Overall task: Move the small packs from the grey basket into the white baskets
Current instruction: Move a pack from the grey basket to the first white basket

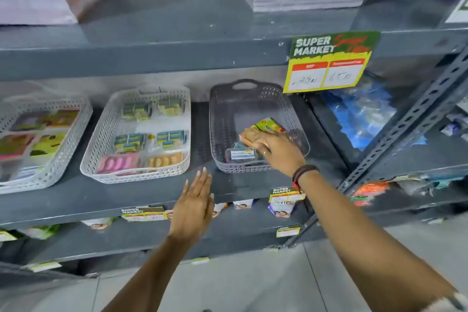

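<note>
Fingers of the right hand (274, 149) are closed on a small orange pack (249, 137) inside the perforated grey plastic basket (253, 99), arm extended over its front rim. Left hand (193, 206) hovers flat, fingers straight and together, before the dark shelf edge (76, 206), near the middle white perforated basket (106, 134).

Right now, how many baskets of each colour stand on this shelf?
White baskets: 2, one at the left edge and one in the middle.
Grey basket: 1, where the right hand reaches.
Total: 3.
</note>
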Demonstrator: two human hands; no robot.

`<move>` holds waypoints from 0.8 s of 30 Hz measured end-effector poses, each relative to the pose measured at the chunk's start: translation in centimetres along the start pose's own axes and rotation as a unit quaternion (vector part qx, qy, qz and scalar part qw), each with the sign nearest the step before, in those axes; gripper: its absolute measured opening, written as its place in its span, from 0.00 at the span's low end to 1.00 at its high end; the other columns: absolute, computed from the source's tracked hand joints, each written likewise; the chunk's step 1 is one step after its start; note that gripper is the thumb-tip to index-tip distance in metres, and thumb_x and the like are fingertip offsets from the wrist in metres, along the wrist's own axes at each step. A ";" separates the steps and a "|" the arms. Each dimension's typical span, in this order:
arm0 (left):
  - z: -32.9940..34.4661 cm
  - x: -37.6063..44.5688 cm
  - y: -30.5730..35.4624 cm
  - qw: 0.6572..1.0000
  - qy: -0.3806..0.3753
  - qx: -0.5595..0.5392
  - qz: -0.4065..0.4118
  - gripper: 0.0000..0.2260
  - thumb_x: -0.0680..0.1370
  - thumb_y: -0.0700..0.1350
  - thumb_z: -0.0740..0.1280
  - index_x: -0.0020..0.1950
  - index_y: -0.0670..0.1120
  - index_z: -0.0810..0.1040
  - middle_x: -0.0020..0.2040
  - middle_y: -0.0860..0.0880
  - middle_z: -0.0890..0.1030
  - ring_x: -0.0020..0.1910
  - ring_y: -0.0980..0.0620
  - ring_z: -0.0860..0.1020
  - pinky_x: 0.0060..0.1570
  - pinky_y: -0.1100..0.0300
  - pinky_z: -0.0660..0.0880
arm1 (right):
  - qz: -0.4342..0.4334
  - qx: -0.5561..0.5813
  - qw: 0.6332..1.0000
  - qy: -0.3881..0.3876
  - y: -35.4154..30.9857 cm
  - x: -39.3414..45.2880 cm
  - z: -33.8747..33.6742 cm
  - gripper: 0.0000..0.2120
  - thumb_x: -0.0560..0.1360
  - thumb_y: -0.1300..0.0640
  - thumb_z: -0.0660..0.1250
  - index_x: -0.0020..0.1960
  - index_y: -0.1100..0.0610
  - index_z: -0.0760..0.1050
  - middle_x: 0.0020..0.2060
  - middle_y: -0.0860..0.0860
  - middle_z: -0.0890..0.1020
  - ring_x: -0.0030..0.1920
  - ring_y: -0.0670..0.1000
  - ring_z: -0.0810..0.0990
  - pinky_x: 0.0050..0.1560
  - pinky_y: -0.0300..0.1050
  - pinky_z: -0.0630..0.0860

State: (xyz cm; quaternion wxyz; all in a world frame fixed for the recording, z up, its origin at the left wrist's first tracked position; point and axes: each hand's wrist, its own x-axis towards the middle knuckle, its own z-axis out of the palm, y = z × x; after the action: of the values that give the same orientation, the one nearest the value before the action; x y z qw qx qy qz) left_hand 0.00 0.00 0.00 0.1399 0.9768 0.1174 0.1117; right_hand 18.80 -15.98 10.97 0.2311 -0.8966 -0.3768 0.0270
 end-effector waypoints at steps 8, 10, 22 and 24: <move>2.5 2.5 -0.9 0.999 -0.013 0.032 -0.032 0.24 0.80 0.50 0.48 0.71 0.39 0.67 0.74 0.43 0.65 0.72 0.45 0.65 0.71 0.47 0.58 | 0.022 -0.012 0.983 -0.182 0.2 4.8 2.7 0.20 0.67 0.57 0.76 0.58 0.57 0.79 0.61 0.55 0.78 0.63 0.55 0.74 0.61 0.42 0.69; 3.0 2.7 -1.0 0.998 -0.016 0.044 -0.029 0.24 0.80 0.48 0.48 0.71 0.38 0.67 0.74 0.42 0.65 0.72 0.45 0.65 0.71 0.46 0.60 | 0.025 -0.012 0.983 -0.184 0.5 5.2 3.1 0.23 0.64 0.56 0.78 0.58 0.55 0.79 0.60 0.55 0.78 0.61 0.54 0.74 0.59 0.42 0.69; 2.9 2.8 -0.5 0.997 -0.029 0.052 -0.044 0.24 0.81 0.49 0.44 0.73 0.39 0.64 0.74 0.43 0.65 0.73 0.46 0.64 0.70 0.48 0.57 | 0.058 0.039 0.983 -0.173 0.8 5.8 3.2 0.28 0.61 0.60 0.80 0.60 0.57 0.78 0.64 0.54 0.77 0.63 0.53 0.76 0.65 0.49 0.73; 2.8 2.8 -0.5 0.997 -0.032 0.044 -0.049 0.25 0.81 0.50 0.42 0.73 0.40 0.64 0.74 0.44 0.64 0.73 0.47 0.64 0.71 0.48 0.59 | 0.072 0.060 0.983 -0.155 0.8 5.6 2.6 0.29 0.61 0.60 0.80 0.61 0.57 0.78 0.63 0.53 0.79 0.62 0.52 0.78 0.64 0.50 0.75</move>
State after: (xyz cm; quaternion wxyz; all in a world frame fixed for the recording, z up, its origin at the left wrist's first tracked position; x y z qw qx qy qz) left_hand 3.25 0.49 -2.21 0.1059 0.9781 0.1659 0.0681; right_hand 22.78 -11.54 8.98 0.2206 -0.8910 -0.3400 0.2047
